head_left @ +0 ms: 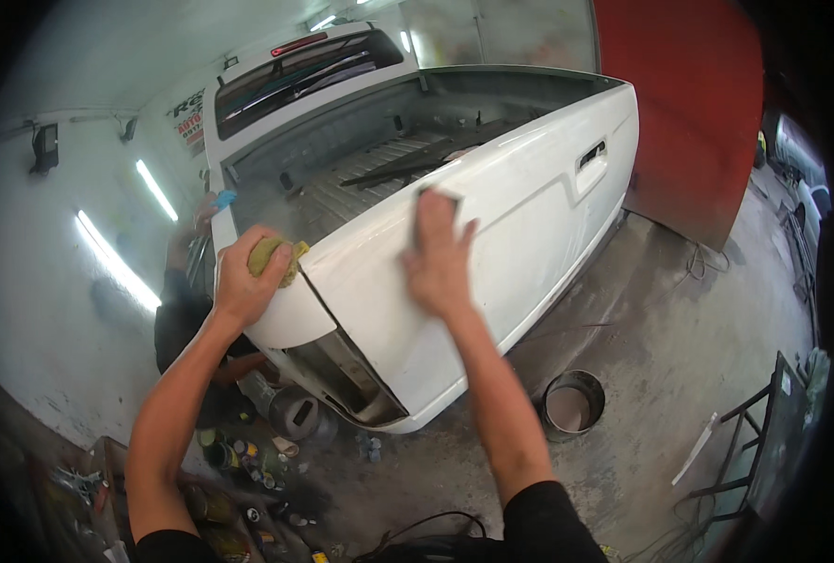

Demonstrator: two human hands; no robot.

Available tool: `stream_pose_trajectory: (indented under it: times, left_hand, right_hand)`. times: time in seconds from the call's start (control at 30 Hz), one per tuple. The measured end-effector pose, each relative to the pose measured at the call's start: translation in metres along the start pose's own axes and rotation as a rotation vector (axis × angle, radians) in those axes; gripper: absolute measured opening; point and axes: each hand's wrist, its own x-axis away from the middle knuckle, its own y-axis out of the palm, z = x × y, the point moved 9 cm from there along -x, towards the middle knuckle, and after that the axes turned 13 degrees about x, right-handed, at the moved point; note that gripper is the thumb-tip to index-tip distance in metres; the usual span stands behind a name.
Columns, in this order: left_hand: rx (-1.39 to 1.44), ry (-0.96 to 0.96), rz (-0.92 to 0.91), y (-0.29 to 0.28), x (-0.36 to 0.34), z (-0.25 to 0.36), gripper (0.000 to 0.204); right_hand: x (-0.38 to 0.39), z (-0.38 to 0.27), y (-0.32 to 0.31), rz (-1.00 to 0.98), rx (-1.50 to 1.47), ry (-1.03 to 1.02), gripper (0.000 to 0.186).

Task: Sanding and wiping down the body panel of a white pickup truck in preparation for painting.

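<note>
My left hand point(248, 281) grips a yellowish sponge point(272, 260) at the top left corner of a white pickup's rear end. My right hand point(436, 263), blurred by motion, lies on a dark flat pad point(443, 202) against the white tailgate point(539, 244), just below its top edge, with some fingers spread. The tail-light recess point(347, 375) below my left hand has no lamp in it. The handle opening point(591, 156) is farther right on the tailgate. The truck bed point(370, 159) behind holds dark loose pieces.
A co-worker point(178, 319) is at the truck's left side, one hand near a blue cloth point(222, 200). A red panel point(689, 113) stands at right. A bucket point(575, 408), a black metal stand point(755, 450), cords and several cans point(225, 455) are on the floor.
</note>
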Motion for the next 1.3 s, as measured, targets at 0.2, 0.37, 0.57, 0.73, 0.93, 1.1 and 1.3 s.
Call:
stream_pose_trajectory:
  times: [0.2, 0.37, 0.57, 0.73, 0.93, 1.1, 1.3]
  left_hand:
    - [0.016, 0.008, 0.005, -0.007, 0.001, -0.009, 0.02]
    - [-0.006, 0.044, 0.005, -0.007, 0.001, -0.008, 0.02]
    - [0.012, 0.027, -0.015, 0.001, 0.0, 0.002, 0.022]
    - [-0.05, -0.006, 0.001, -0.012, 0.001, -0.008, 0.022]
    - [0.032, 0.005, -0.008, 0.001, -0.002, -0.004, 0.02]
    - [-0.053, -0.006, 0.008, -0.007, -0.001, -0.005, 0.02]
    - [-0.025, 0.038, 0.005, -0.005, 0.0, -0.003, 0.018]
  right_hand:
    - [0.011, -0.027, 0.015, 0.096, -0.115, 0.246, 0.078]
    - [0.091, -0.1, 0.05, -0.356, -0.076, -0.228, 0.08]
    - [0.027, 0.042, -0.01, 0.28, -0.097, 0.295, 0.061]
    - [0.114, -0.113, 0.026, 0.108, -0.319, -0.088, 0.065]
    - [0.018, 0.072, -0.005, 0.253, 0.184, 0.192, 0.056]
    - [0.056, -0.015, 0.032, 0.281, -0.099, 0.204, 0.062]
    - [0.063, 0.015, 0.034, 0.188, 0.113, -0.032, 0.058]
